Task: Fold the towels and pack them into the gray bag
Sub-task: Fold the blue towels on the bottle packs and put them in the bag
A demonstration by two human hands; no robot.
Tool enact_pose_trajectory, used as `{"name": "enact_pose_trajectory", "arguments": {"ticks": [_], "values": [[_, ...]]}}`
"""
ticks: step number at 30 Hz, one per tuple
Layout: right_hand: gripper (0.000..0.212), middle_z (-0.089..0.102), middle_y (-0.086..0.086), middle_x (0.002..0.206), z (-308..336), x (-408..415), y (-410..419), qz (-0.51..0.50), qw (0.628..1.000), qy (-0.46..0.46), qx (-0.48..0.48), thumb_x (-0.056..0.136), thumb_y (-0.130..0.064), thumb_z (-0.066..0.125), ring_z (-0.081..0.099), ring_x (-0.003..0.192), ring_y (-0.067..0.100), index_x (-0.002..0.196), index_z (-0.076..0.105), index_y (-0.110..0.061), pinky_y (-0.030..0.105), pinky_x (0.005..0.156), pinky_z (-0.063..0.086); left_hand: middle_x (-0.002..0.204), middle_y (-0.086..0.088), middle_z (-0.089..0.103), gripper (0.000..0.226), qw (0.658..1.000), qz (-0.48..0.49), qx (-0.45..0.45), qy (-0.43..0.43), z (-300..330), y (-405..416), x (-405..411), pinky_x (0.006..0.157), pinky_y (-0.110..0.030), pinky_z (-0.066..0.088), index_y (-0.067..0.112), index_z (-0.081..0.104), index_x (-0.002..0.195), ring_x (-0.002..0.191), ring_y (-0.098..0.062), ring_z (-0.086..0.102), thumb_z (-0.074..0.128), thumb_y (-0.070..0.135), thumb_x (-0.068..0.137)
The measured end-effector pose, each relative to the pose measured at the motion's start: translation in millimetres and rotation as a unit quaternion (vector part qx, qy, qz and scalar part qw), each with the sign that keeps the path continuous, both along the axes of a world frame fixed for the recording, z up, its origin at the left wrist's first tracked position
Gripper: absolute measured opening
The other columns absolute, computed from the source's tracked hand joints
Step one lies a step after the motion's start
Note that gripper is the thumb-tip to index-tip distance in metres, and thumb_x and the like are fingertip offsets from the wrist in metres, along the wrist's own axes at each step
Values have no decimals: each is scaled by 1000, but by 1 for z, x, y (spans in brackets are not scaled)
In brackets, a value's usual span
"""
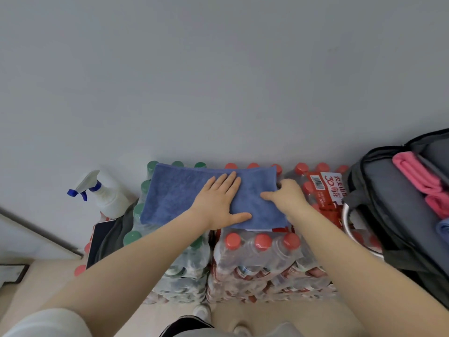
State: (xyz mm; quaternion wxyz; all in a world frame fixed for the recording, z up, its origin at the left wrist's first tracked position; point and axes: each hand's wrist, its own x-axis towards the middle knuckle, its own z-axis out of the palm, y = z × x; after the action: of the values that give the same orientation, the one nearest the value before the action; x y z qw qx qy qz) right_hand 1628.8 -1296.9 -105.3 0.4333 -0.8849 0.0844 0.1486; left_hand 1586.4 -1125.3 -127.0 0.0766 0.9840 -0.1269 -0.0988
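Observation:
A blue towel lies spread over the tops of shrink-wrapped bottle packs against the wall. My left hand presses flat on its middle with straight fingers. My right hand grips the towel's right edge, thumb on top and fingers curled under the cloth. The gray bag stands open at the right. Inside it sit folded pink towels and part of a folded blue one.
Packs of green-capped bottles and red-capped bottles serve as the work surface. A white spray bottle with a blue trigger stands at the left by the wall. A dark tablet-like object leans beside the packs. Beige floor lies below.

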Motion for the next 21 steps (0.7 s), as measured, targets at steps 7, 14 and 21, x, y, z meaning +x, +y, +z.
{"name": "enact_pose_trajectory", "arguments": {"ticks": [7,14,21], "values": [[10,64,19,96,22,25,-60,5,1000,4,0,79,1,64,61,84,29,88,60,3,34,67,47,157,-2,-8,80,1000,-25,-14,7,0,-43,3,117,-37,-6,24,-3,148,145,-18,-7,32,63,88],[35,61,16,114,42,18,-84,-5,984,-165,-73,80,2,55,57,102,30,114,52,-4,31,79,45,157,-3,-8,72,1000,-13,15,9,-7,-103,24,118,-42,-5,29,-1,148,145,-22,-8,24,64,89],[49,54,-2,116,50,-9,-42,255,961,-103,32,85,-4,59,61,98,17,130,45,-18,23,83,49,122,-22,56,33,795,193,-572,55,16,-78,26,104,-39,35,2,49,125,117,-29,51,33,17,100]]}}
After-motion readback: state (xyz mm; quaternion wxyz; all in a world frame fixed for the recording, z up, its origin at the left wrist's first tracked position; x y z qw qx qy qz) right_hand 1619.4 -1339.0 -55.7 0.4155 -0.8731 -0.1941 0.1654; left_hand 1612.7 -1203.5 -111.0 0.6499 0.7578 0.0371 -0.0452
